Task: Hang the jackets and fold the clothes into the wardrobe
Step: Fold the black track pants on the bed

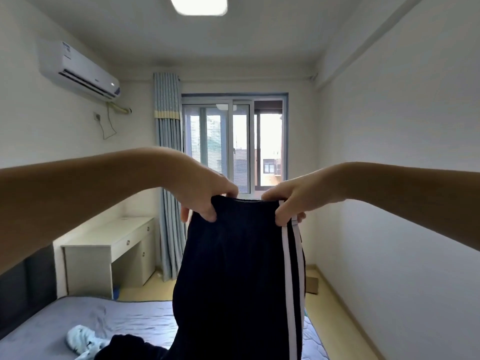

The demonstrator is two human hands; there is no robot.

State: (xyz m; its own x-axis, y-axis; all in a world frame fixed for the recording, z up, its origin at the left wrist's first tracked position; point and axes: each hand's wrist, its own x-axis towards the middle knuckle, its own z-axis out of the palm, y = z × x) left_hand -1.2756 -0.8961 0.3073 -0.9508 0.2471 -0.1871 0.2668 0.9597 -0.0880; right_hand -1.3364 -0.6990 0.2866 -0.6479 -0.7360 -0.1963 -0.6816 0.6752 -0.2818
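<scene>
Bed [78, 318]: grey-lilac sheet, filling the lower left of the view, and the reference for all places below. Headboard [26, 281]: dark and padded, along the bed's left side. Window [233, 144]: blue-framed with sliding panes, in the wall beyond the bed's far edge. Pants [233, 268]: dark navy, held upright by the waistband above the bed's right half, with the legs hanging down toward the sheet. The lower end runs out of view, so whether it touches the bed cannot be told. Stripes [288, 281]: two, white, running down the pants' side seam on the edge away from the headboard. Curtain [167, 152]: blue-grey with a pale band, drawn to one side beyond the bed, between window and desk. Desk [109, 245]: white with drawers, standing just past the bed's far left corner. Air conditioner [78, 71]: white wall unit, high above the headboard side of the bed. Box [311, 284]: brown cardboard, on the floor beyond the bed's far right corner. Dark garment [130, 346]: crumpled on the bed at its near edge, beside the hanging pants. Pale garment [83, 339]: light blue with dark marks, bunched on the bed, touching the dark garment. Left hand [202, 190]: raised over the bed, fingers curled over the waistband's left corner, pinching it. Right hand [291, 198]: level with the left, pinching the waistband's striped corner between curled fingers and thumb.
</scene>
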